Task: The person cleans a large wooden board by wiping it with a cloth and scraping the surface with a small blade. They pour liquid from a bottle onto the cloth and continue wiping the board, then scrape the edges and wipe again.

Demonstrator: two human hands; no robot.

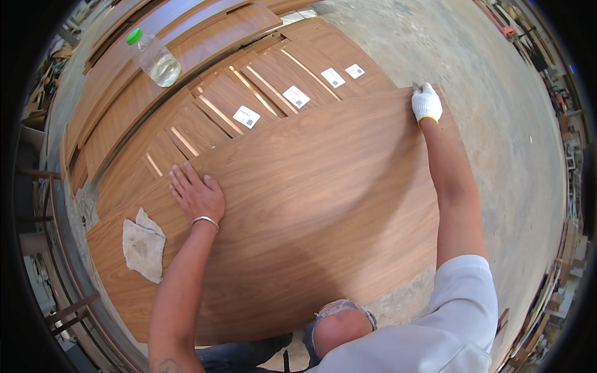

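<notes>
A large brown wood-grain panel (311, 186) lies in front of me, across smaller boards. Bare, with a metal bracelet at the wrist, my left hand (198, 194) rests flat near the panel's far edge on the left, fingers stretched out. My right hand (426, 104), in a white knit glove with a yellow cuff, is closed at the panel's far right corner. A small greyish tip shows beside its fingers, too small to name. To the left of my left forearm, a crumpled off-white cloth (144, 245) lies on the panel.
Beyond the panel lie several brown boards (273, 78), some bearing white labels (296, 97). A clear plastic bottle (160, 62) with a green cap stands on the stacked boards at far left. Concrete floor (510, 143) stretches to the right. Metal framing (59, 248) runs along the left.
</notes>
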